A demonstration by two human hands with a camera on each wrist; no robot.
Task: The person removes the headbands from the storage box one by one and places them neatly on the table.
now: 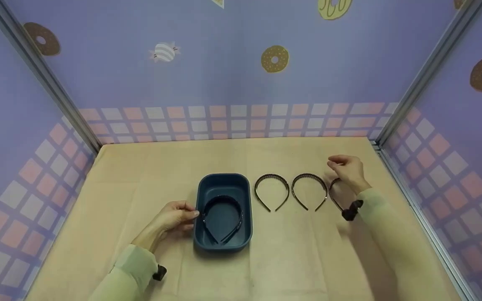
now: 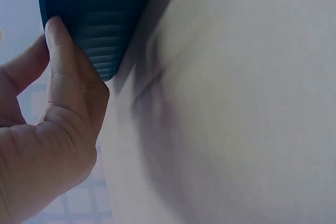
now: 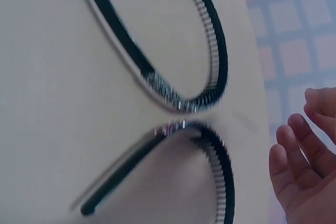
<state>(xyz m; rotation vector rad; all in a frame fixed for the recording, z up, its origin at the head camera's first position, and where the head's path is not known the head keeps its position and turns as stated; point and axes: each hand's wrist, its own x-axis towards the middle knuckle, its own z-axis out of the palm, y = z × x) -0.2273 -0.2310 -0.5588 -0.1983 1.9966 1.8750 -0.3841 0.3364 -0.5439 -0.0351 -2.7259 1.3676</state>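
My left hand (image 1: 172,218) pinches the left rim of a blue plastic box (image 1: 247,221), thumb and fingers on either side of its wall (image 2: 100,24). Inside the box lies a dark toothed headband (image 1: 222,197), ends toward me. My right hand (image 1: 352,171) is raised over the far right of the table, fingers loosely bent with nothing in them. Below it is a dark headband (image 1: 332,189), partly hidden by the wrist. Two similar headbands, one nearer the box (image 1: 271,175) and one in the middle (image 1: 309,175), lie flat in the same row.
A cream cloth (image 1: 283,259) with faint creases covers the table. Purple walls (image 1: 232,83) with donut and check patterns close in the back and both sides. Metal posts (image 1: 429,71) stand at the back corners.
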